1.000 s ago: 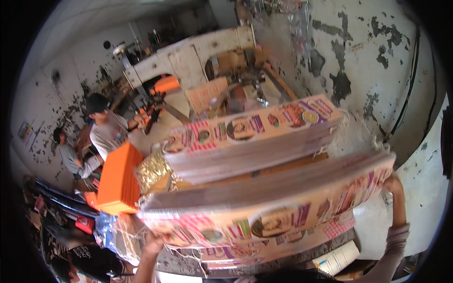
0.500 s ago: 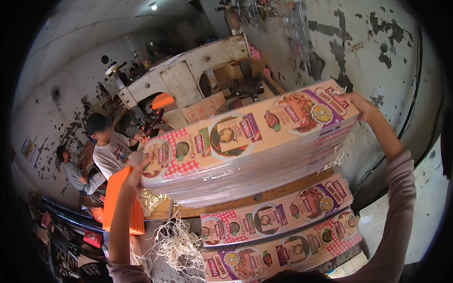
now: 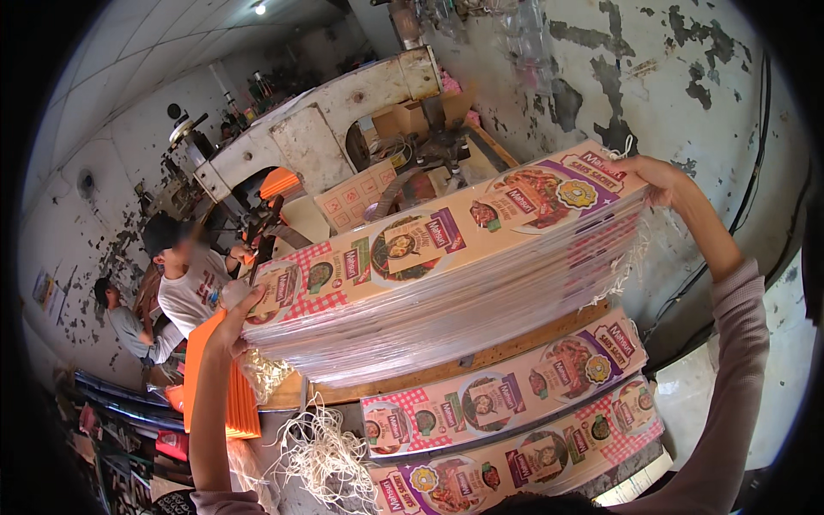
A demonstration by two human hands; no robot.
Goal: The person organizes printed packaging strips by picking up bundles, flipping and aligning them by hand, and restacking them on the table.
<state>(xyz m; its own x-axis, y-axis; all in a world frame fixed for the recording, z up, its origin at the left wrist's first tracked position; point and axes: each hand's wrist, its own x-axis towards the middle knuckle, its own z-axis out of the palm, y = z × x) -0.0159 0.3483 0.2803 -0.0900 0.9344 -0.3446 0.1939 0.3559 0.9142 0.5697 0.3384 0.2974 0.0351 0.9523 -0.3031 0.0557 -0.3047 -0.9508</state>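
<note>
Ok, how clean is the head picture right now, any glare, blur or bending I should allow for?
Head view: strong fisheye, black corners, the held stack of printed sheets bows; daylight washes out the floor at lower right; ceiling lamp flares; left hand and right hand sharp; co-worker's face blurred.

This is a workshop, probably a small carton or packaging plant. A heavy cream-painted machine (image 3: pixel 335 137) stands against a wall of peeling plaster (image 3: pixel 687 77). Flattened printed cartons (image 3: pixel 446 283) lie in thick stacks, with loose twine (image 3: pixel 322 451) and orange sheets (image 3: pixel 227 386) nearby. Other workers (image 3: pixel 184 275) sit at the machinery behind.
</note>
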